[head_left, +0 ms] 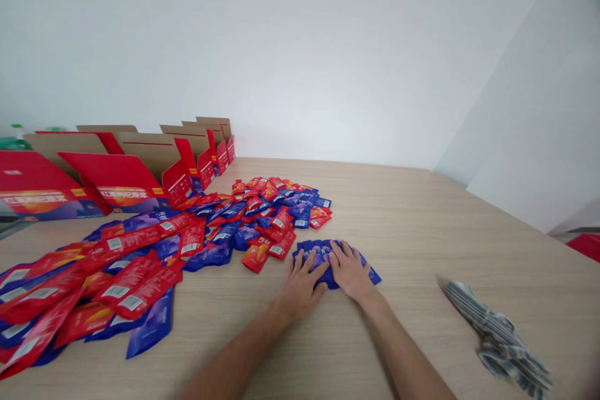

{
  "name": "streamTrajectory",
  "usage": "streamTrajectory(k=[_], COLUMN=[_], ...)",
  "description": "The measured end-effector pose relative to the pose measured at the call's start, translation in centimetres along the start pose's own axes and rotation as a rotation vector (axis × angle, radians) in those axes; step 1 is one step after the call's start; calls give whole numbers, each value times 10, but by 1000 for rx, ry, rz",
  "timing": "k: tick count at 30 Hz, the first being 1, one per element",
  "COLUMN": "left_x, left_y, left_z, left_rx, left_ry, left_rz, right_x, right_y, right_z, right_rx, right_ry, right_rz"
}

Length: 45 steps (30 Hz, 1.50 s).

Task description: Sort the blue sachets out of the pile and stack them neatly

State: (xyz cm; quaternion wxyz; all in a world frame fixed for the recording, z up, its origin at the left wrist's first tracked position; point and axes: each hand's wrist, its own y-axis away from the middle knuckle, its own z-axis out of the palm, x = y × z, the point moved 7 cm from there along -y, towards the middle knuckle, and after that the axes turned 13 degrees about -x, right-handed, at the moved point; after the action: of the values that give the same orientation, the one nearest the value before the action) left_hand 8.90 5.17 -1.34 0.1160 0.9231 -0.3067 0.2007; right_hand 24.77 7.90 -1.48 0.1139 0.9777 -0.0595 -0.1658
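Observation:
Several blue sachets (323, 245) lie overlapped in a row on the table, under both of my hands. My left hand (302, 290) rests on their left part, fingers spread and lying flat. On the right part lies my right hand (349, 270), its fingers also stretched out over the sachets. Part of the sachets is hidden beneath my hands. Just left of them, red sachets (281, 245) at the edge of a mixed red and blue pile come nearest to my left hand.
A long heap of red and blue sachets (140, 287) spreads across the left side. Open red cardboard boxes (126, 181) stand behind it by the wall. A striped cloth bundle (492, 331) lies on the wooden table (384, 212) at right. Green-capped bottles (17, 131) show far left.

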Motion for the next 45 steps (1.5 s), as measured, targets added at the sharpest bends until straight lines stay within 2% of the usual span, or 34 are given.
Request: streamTrajectory(k=[3,5,8,11,16,22,33,39,45], left_x=[5,10,16,20,23,26,54,64,62], left_y=[1,1,-3,-9,-14,-28,-102,-155,-208], left_z=[-6,-10,-8,2,12,18,28,27,21], left_rx=[15,35,26,2,35,24,4,-17,-19], left_ry=[-19,-20,-2,-13,-50,-55,-42,-65,-57], left_rz=[-44,-66,-106,-146,-137,-128,-68,-25,5], right_x=[8,20,42,49,47,61,120,152,172], right_y=[10,20,35,44,41,29,-11,-47,-92], right_z=[-19,-24,-18,-6,8,7,-14,-32,-49], right_rx=[60,7,-120,-181,-138,-87,-40,-21,-21], right_ry=[-33,-14,39,71,99,123,155,168,163], right_rz=[-194,-286,-322,-353,-325,-380,-297,-260,-200])
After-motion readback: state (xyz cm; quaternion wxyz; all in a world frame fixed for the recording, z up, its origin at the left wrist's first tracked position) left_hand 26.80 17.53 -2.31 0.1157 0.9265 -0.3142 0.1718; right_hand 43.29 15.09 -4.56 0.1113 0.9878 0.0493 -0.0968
